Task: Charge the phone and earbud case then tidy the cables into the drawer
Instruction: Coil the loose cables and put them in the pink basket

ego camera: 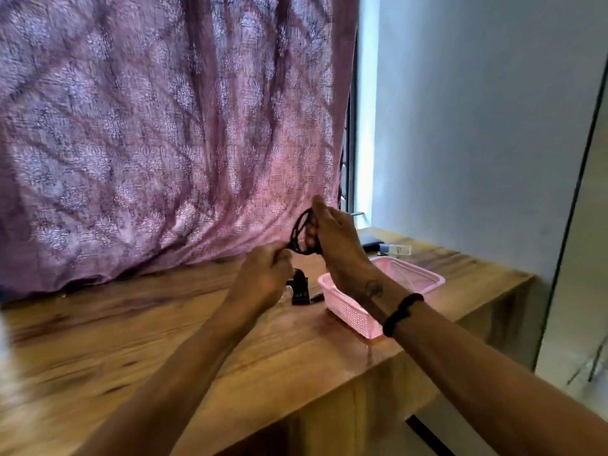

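Nearest, two bare forearms reach out over the wooden worktop [138,363], the right one wearing a black band [402,313] at the wrist. Just beyond, the left hand [263,280] has its fingers curled, pinching the lower end of a coiled black cable [301,236]. The right hand [334,236] is raised a little higher and to the right, its fingers wrapped round the loops of that coil, holding it in the air above the worktop. Below the two hands a small black device [300,287] lies on the wood; it is too blurred to tell what it is. Just right of it sits a pink perforated basket [353,312], partly hidden by the right wrist. Farther back on the right, a dark flat object [371,241] and a small clear bottle [396,249] rest near the wall. Behind everything on the left hangs a patterned purple curtain [164,126].
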`<state>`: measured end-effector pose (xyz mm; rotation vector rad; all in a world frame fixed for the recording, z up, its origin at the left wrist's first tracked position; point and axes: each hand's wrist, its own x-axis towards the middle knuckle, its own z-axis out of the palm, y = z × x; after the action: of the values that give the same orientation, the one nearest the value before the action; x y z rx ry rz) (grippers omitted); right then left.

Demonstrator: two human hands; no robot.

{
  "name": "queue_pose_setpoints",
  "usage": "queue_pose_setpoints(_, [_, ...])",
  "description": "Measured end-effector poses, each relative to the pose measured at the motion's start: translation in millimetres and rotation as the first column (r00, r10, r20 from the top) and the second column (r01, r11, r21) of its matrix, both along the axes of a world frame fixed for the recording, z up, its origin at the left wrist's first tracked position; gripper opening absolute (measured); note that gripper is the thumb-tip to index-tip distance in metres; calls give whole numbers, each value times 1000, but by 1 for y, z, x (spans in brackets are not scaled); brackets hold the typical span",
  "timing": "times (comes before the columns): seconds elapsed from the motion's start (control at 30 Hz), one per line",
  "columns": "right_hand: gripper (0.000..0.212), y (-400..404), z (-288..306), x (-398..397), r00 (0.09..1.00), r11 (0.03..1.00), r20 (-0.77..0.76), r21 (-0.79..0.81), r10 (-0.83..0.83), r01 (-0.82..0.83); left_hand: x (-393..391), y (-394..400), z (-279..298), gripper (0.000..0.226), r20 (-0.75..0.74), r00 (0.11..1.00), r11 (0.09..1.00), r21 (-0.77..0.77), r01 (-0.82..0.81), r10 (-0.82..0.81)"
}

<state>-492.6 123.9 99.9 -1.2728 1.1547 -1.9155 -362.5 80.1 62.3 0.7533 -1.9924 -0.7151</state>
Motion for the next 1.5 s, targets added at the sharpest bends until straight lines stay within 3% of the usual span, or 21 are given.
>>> queue_pose_setpoints(0.07, [48,3,-6,-26,986,986,-25,26,-163,163,-31,11,8,27,28,997,981,178,70,-76])
queue_pose_setpoints(0.17, [54,7,-7,-63,917,918,-82,45,-390,395,-74,27,12,22,179,967,976,154,154,-181])
queue_pose_setpoints(0.23, [52,10,-4,-86,854,857,-203,103,-478,504,-100,34,9,23,272,942,978,120,169,-196])
queue_pose_setpoints(0.3, [45,13,-6,-105,846,823,-311,246,-433,512,-119,38,-1,28,375,922,995,21,100,-101])
queue_pose_setpoints(0.37, [36,13,-12,-115,912,816,-287,421,-294,396,-126,37,-14,32,420,906,992,-127,4,50])
queue_pose_setpoints(0.47, [21,-2,-25,-114,988,820,-107,552,-110,151,-111,29,-24,36,447,861,948,-296,-114,243])
queue_pose_setpoints(0.53, [10,-18,-35,-107,995,821,98,571,-26,-34,-95,24,-23,37,450,838,921,-362,-145,309])
queue_pose_setpoints(0.6, [14,-33,-46,-100,987,793,160,601,5,-102,-79,20,-20,30,440,821,895,-408,-179,364])
queue_pose_setpoints(0.67, [21,-40,-54,-98,999,769,-38,639,20,9,-67,21,-20,23,416,813,868,-452,-204,407])
queue_pose_setpoints(0.7, [25,-39,-56,-99,967,771,-252,619,19,146,-64,24,-20,23,397,817,856,-472,-210,419])
queue_pose_setpoints(0.73, [30,-37,-56,-99,868,784,-497,544,15,298,-62,27,-22,24,378,824,848,-487,-211,422])
queue_pose_setpoints(0.77, [35,-34,-57,-99,708,807,-707,421,6,414,-61,30,-26,26,360,838,848,-489,-204,409])
queue_pose_setpoints(0.8, [38,-29,-57,-98,558,827,-830,313,-1,466,-62,32,-29,28,341,860,858,-477,-191,380])
queue_pose_setpoints(0.93, [22,-14,-59,-94,104,867,-994,86,40,491,-66,36,-40,23,296,941,921,-388,-40,165])
queue_pose_setpoints(1.0, [18,-9,-55,-98,5,893,-998,52,56,446,-67,36,-38,22,300,947,918,-396,11,118])
queue_pose_setpoints(1.07, [21,-9,-51,-104,12,921,-998,66,66,385,-67,34,-39,26,320,940,908,-419,25,122])
queue_pose_setpoints(1.13, [22,-9,-48,-111,106,950,-994,57,26,308,-67,31,-40,34,356,922,909,-417,13,151])
queue_pose_setpoints(1.2, [18,-8,-43,-117,228,954,-968,-36,-108,298,-68,28,-41,46,404,884,891,-452,-29,234])
queue_pose_setpoints(1.3, [15,9,-34,-127,404,884,-828,-212,-389,417,-72,24,-33,53,504,813,893,-449,-41,291])
queue_pose_setpoints(1.4, [21,36,-38,-143,366,807,-787,-263,-496,529,-76,14,-23,55,590,750,920,-386,-61,298])
queue_pose_setpoints(1.5, [49,55,-47,-155,321,829,-929,29,-183,558,-79,2,-16,55,606,736,937,-332,-108,300])
